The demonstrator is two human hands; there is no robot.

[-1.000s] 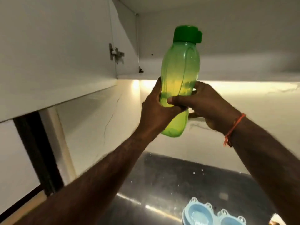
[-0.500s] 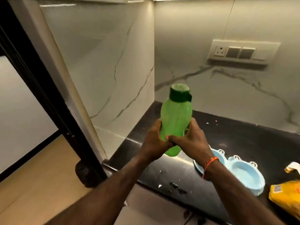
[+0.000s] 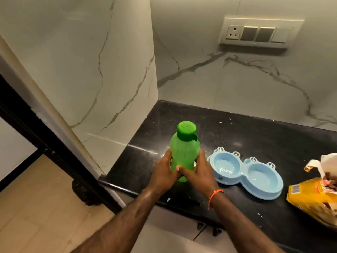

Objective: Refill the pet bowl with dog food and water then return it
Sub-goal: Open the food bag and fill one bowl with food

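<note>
A green water bottle (image 3: 184,148) with a darker green cap stands upright over the left end of the black counter (image 3: 242,136). My left hand (image 3: 163,173) and my right hand (image 3: 197,172) both wrap its lower half, thumbs meeting in front. Just right of my right hand lies the light blue double pet bowl (image 3: 246,173), both cups showing only pale blue inside. An open yellow dog food bag (image 3: 313,193) lies at the right edge.
Marble walls close the counter at the back and left. A switch and socket panel (image 3: 259,31) sits on the back wall. A black door frame (image 3: 45,148) and wooden floor (image 3: 36,207) lie to the left. White specks dot the counter.
The bottle has come down from cupboard height to just above the counter, still held in both hands. The view has tilted down, bringing the bowl and the food bag into sight.
</note>
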